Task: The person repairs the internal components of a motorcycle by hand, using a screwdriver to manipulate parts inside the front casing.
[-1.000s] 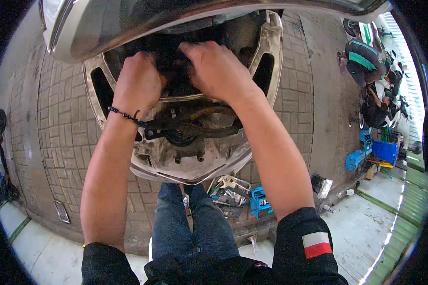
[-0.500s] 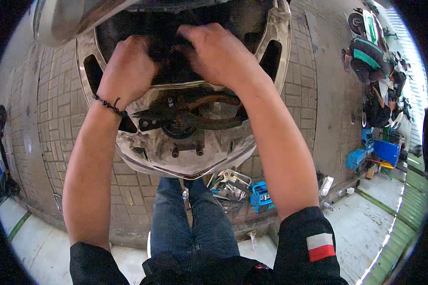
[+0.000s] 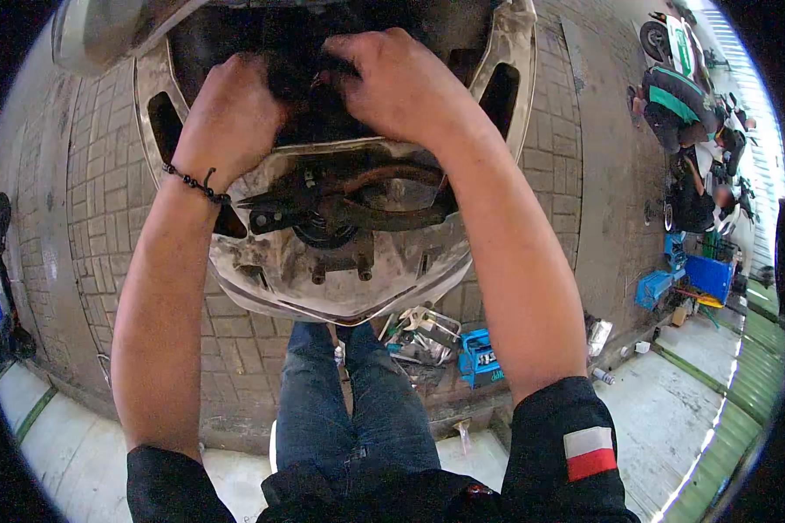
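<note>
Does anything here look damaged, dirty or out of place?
The pale wheel-arch panel is heavily grimed and scuffed, and tools lie scattered on the paving beside a blue case. Both hands, left and right, press on dark parts.

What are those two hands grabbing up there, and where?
Both the left hand and the right hand grip a dark grimy part inside the dirty grey vehicle shell, at its top; which part cannot be told.
</note>
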Motion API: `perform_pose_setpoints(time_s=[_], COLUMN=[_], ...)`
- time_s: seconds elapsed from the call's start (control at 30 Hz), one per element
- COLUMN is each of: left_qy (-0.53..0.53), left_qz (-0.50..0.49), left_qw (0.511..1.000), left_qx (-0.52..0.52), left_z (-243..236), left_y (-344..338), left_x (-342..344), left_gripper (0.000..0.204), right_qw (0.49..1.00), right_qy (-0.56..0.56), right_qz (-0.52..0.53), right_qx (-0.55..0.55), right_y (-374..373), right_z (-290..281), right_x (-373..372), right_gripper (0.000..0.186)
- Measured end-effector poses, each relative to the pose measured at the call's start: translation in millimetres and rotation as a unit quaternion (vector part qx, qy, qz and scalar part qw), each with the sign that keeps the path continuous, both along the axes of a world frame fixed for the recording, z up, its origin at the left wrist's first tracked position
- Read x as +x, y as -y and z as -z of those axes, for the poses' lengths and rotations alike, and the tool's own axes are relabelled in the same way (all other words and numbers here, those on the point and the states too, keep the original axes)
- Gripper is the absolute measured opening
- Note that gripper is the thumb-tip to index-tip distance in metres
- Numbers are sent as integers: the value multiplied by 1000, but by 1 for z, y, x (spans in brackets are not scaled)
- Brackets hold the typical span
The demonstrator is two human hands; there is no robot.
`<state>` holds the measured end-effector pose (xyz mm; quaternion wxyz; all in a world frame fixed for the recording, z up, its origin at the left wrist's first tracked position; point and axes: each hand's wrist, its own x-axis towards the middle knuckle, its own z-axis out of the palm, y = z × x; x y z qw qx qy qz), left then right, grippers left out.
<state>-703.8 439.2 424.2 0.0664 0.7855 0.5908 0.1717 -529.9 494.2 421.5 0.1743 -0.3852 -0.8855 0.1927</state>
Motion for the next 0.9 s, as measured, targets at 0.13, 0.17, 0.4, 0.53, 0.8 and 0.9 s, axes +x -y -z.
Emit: perform_pose_setpoints(time_s=[0.13,0.17,0.4,0.53,0.8,0.9], left_qy=[-32,-36,-60,-158,21,-18], left_qz=[35,53,34,84,-13,22], left_qw=[999,998,998,980,1000,999], left_qx=[5,17,6,88,0,19], left_z=[6,6,11,19,6,1], left_y=[-5,-6,-6,-9,-2,-4], left_x=[-6,-7,-4,-12,-1,-1], left_gripper=[18,18,14,15,19,21], right_qw=[1000,1000,1000,1000,999,999], right_qy=[8,4,9,13,-1,-20], right_qz=[-2,-1,-16,-10,-9,-27], right_qx=[-21,-17,-2,-6,-31,5], right_y=[-1,0,0,5,-3,-4], right_z=[0,-1,-2,-8,3,5], right_x=[-2,-3,-3,-3,-1,0], right_gripper=[38,38,37,38,34,33])
